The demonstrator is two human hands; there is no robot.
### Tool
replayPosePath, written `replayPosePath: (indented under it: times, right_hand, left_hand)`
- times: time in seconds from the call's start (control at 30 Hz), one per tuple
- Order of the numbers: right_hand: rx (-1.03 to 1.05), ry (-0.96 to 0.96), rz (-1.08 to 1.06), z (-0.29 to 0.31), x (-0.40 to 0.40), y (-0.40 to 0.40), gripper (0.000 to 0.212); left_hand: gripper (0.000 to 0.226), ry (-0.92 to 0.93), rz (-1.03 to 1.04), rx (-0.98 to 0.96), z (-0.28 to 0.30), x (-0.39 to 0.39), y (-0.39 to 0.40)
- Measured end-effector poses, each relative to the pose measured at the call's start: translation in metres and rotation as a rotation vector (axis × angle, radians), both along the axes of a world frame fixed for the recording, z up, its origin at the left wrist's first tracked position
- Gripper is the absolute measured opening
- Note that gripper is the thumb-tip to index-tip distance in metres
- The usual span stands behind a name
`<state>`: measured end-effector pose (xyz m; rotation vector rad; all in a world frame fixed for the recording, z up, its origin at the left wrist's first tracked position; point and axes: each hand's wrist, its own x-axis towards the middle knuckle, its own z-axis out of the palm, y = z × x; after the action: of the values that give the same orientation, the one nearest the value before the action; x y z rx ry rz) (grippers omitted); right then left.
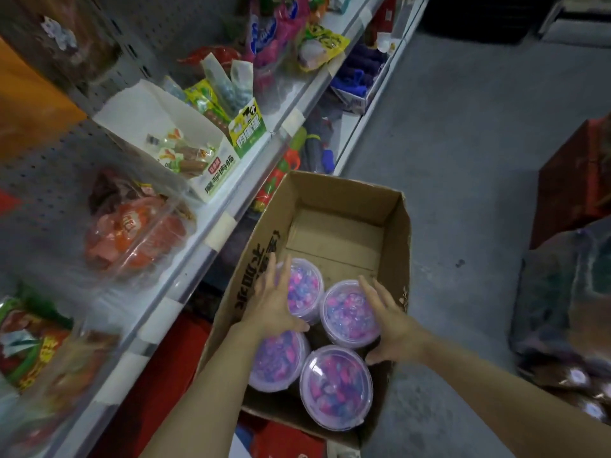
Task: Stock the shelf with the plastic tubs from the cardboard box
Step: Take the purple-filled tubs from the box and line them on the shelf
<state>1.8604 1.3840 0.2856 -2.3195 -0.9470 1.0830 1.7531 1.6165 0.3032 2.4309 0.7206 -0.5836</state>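
1. Tubs: four clear-lidded tubs of pink and purple pieces stood packed together at the near end of the box [393,233]; the far half showed bare cardboard.
2. The left hand [274,305] lay with straight fingers spread over the far-left tub [305,287], its thumb down in the gap beside it. The grip was open and closed on nothing yet.
3. The right hand [388,320] cupped the outer side of the far-right tub [350,312], fingers straight along the rim, thumb low near the near-right tub [337,386]. It too gripped nothing firmly.
4. Likely risk: smooth lids and walls gave flat palms little purchase, so a tub lifted by pressure alone could slip back and knock the near-left tub [277,361].
5. A lid pressed or pulled from above might pop loose and spill pieces.
6. The shelf [228,223] was crowded with bagged goods, so a tub set near its edge might tip off.
7. The box seemed to perch on stock, and leaning on it could shift it.
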Motion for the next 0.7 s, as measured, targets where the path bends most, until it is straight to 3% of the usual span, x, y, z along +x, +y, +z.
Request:
replayPosePath:
  times: [0.07, 0.27, 0.47, 0.57, 0.7]
  right_hand:
    - [0.090, 0.061, -0.018, -0.008, 0.009, -0.004, 0.141]
    - [0.262, 0.004, -0.098, -0.043, 0.000, 0.000, 0.141]
    - [0.411, 0.137, -0.470, -0.032, 0.009, 0.015, 0.131]
    - [0.489, 0.241, -0.524, 0.009, 0.032, 0.020, 0.125]
    - [0.635, 0.408, -0.569, 0.079, 0.057, 0.016, 0.103]
  left_hand:
    - [0.142, -0.036, 0.019, 0.002, -0.009, 0.001, 0.002]
    - [0.134, -0.189, 0.087, 0.046, -0.029, 0.004, 0.001]
    - [0.124, -0.341, 0.317, -0.209, -0.014, 0.004, 0.021]
    - [0.119, -0.413, 0.397, -0.354, 0.011, 0.003, 0.031]
    - [0.133, -0.550, 0.502, -0.647, 0.067, 0.003, 0.032]
